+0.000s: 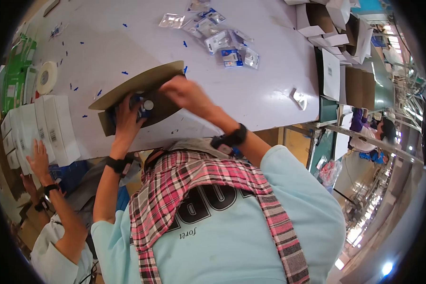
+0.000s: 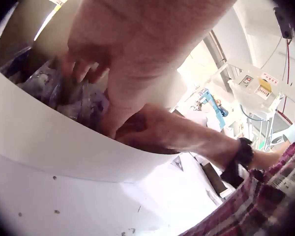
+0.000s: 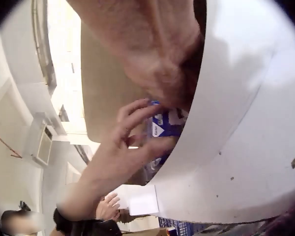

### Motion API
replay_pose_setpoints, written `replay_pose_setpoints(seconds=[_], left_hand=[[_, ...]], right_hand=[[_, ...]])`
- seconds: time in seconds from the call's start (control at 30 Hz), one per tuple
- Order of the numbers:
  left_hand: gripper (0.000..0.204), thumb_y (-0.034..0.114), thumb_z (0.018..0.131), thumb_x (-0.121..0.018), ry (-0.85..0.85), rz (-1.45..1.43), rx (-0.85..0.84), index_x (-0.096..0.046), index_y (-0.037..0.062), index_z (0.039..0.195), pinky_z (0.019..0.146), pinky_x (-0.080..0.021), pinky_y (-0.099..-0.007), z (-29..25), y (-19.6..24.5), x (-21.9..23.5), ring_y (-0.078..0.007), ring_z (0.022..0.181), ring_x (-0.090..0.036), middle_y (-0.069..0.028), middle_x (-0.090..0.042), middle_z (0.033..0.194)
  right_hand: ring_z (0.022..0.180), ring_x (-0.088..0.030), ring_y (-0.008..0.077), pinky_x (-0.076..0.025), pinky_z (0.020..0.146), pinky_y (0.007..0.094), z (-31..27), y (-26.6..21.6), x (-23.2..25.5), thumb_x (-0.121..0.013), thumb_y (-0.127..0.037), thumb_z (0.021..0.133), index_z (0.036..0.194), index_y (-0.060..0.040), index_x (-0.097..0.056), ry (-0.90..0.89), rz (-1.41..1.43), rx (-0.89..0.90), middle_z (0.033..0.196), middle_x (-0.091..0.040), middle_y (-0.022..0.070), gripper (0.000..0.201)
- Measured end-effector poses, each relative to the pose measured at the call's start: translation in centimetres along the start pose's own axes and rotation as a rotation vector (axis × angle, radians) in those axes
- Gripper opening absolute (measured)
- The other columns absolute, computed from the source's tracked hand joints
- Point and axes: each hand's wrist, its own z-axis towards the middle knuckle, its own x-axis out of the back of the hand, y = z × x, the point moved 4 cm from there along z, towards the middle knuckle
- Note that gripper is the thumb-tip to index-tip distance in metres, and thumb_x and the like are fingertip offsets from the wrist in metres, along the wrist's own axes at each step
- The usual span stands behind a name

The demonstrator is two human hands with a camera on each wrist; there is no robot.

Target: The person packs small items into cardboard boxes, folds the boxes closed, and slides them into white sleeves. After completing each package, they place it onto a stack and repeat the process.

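Note:
An open cardboard box [image 1: 142, 85], brown inside and white outside, stands at the table's front edge. My left hand [image 1: 125, 118] reaches into its left part, thumb and fingers gripping a blue printed blister pack [image 3: 160, 129]. A round white item [image 1: 148, 105] shows beside those fingers. In the left wrist view, several clear plastic packs [image 2: 44, 83] fill the box under the left hand. My right hand [image 1: 187, 97], blurred, bends in over the box's right end; in the right wrist view its fingertips are hidden behind the box wall, so I cannot tell what they hold.
Several blister packs [image 1: 217, 40] lie scattered at the back of the table, with small blue pieces [image 1: 125, 73] around. White cartons [image 1: 57, 128] and a tape roll [image 1: 46, 77] stand left, near another person's hand [image 1: 39, 163]. Open boxes [image 1: 333, 28] are stacked at the right.

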Motion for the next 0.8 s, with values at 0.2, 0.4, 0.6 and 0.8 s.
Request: replay_pose_setpoints(seconds=[0.2, 0.4, 0.6, 0.8], left_hand=[[0.056, 0.01, 0.062, -0.078, -0.036, -0.001, -0.001, -0.057, 0.0077, 0.113, 0.095, -0.039, -0.0434, 0.2, 0.2, 0.3, -0.0354, 0.118, -0.043, -0.0136, -0.033, 0.137], [0.057, 0.01, 0.062, -0.078, -0.07, 0.009, -0.006, -0.056, 0.007, 0.115, 0.095, -0.041, -0.0429, 0.2, 0.1, 0.6, -0.0369, 0.115, -0.045, -0.0141, -0.034, 0.136], [0.056, 0.012, 0.064, -0.077, -0.095, 0.024, 0.026, -0.056, 0.0079, 0.115, 0.092, -0.042, -0.0438, 0.1, -0.2, 0.3, -0.0378, 0.112, -0.047, -0.0143, -0.034, 0.136], [0.054, 0.013, 0.064, -0.076, -0.077, 0.03, 0.031, -0.057, 0.0093, 0.114, 0.089, -0.043, -0.0437, 0.1, 0.0, 0.3, -0.0373, 0.108, -0.049, -0.0134, -0.035, 0.135]], right_hand=[[0.096, -0.053, 0.0286, -0.048, 0.079, 0.04, -3.0, 12.4, 11.8, -0.063, -0.007, 0.078, 0.108, -0.0065, -0.057, 0.381, -0.65, -0.171, 0.107, -0.054, 0.0104, 0.031], [0.106, -0.046, 0.0372, -0.047, 0.084, 0.0448, -2.8, 18.4, 11.4, -0.068, -0.013, 0.071, 0.121, -0.0085, -0.047, 0.047, -0.822, -0.276, 0.118, -0.048, 0.0135, 0.054], [0.105, -0.052, 0.0335, -0.048, 0.087, 0.0431, -3.6, 15.7, 12.9, -0.062, -0.01, 0.071, 0.121, -0.0036, -0.046, 0.3, -0.575, -0.165, 0.117, -0.051, 0.0158, 0.053], [0.106, -0.056, 0.0206, -0.045, 0.093, 0.035, -4.8, 4.5, 12.9, -0.051, 0.005, 0.068, 0.122, 0.0006, -0.047, 0.417, 1.077, -0.417, 0.115, -0.057, 0.0115, 0.054]])
